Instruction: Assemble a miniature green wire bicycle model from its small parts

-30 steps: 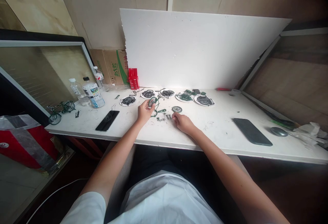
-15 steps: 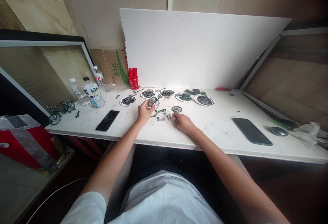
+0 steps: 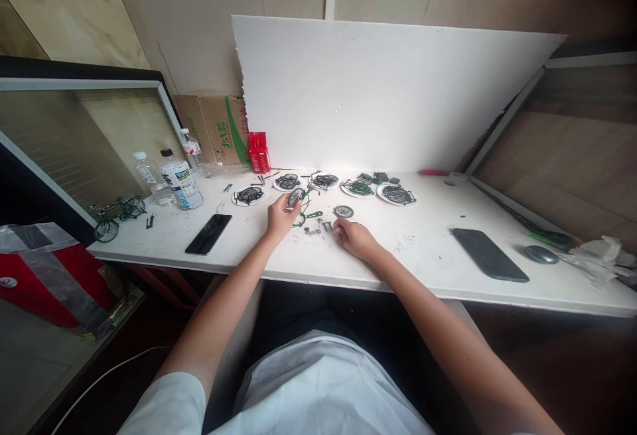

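Note:
My left hand (image 3: 283, 216) is closed on a partly built green model bicycle (image 3: 296, 197), with one dark spoked wheel showing above the fingers and the thin green frame reaching to the right. Close to the small parts, my right hand (image 3: 354, 237) rests low at the table with its fingertips pinched together. Whatever is between them is too small to name. A loose spoked wheel (image 3: 344, 211) lies flat just beyond the right fingers. Between the hands lie a green chain-guard-like piece (image 3: 314, 214) and several tiny parts (image 3: 312, 230).
Dishes of black parts (image 3: 249, 195) and green parts (image 3: 358, 187) line the back. A finished-looking model bicycle (image 3: 119, 215), bottles (image 3: 182, 182) and a phone (image 3: 209, 234) are on the left. A dark tablet-like slab (image 3: 490, 255) and a mouse (image 3: 541, 254) lie on the right.

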`<state>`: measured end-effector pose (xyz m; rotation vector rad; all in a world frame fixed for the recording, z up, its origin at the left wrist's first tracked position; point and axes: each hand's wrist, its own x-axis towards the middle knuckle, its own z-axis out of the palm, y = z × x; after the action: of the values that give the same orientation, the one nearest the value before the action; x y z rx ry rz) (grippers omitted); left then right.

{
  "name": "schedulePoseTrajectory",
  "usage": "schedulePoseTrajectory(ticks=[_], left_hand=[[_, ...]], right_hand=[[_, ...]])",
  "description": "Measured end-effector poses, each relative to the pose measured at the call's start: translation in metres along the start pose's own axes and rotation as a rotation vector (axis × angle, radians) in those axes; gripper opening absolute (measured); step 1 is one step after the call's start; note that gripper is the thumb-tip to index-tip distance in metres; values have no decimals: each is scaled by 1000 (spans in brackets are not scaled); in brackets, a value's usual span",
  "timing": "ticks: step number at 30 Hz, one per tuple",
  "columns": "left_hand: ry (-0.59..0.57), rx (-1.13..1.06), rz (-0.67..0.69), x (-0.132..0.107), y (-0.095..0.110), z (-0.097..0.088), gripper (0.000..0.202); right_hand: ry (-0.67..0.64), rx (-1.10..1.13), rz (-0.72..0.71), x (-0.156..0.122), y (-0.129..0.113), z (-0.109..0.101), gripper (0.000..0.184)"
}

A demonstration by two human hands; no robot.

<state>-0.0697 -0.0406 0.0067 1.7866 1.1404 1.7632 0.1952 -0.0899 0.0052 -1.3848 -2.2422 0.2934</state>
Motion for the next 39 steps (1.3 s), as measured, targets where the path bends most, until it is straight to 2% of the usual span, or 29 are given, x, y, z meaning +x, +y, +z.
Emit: schedulePoseTrajectory(ticks=[11,25,39], left_hand=[[-9,-15,-12,0,3,-1,29],[-11,-7,9,1,-2,0,30],[-19,20,8,0,4,-1,30]], right_hand=[[-7,-25,4,0,-1,0,22],[-17,-42,18,0,-2,0,22],[-19,-48,11,1,-1,0,20]])
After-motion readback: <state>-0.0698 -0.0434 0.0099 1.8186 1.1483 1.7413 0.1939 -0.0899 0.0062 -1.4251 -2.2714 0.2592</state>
